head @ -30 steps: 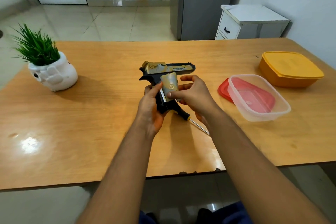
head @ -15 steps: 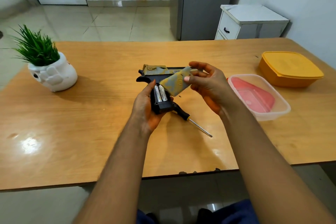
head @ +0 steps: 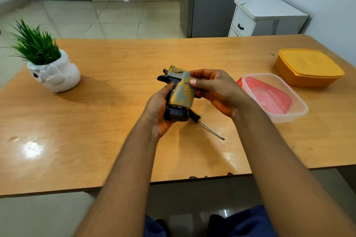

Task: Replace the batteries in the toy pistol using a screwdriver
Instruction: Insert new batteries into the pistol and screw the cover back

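A black and tan toy pistol (head: 174,72) is held above the middle of the wooden table (head: 115,121). My left hand (head: 158,111) grips its black handle from the left and below. My right hand (head: 215,90) pinches the tan battery cover (head: 182,95), thumb on its top edge, and holds it over the handle's side. The cover hides the batteries. A screwdriver (head: 206,126) with a black handle lies on the table just below and right of the pistol, its tip pointing toward the near right.
A clear plastic box (head: 285,113) with a red lid (head: 269,94) under it stands to the right. An orange lidded container (head: 308,67) sits at the far right. A white pot with a green plant (head: 50,69) stands at the left. The table's near edge (head: 192,179) is chipped.
Half a second ago my right hand held the cover lifted off to the right, with two batteries showing. Now the cover lies over the handle and the batteries are hidden.
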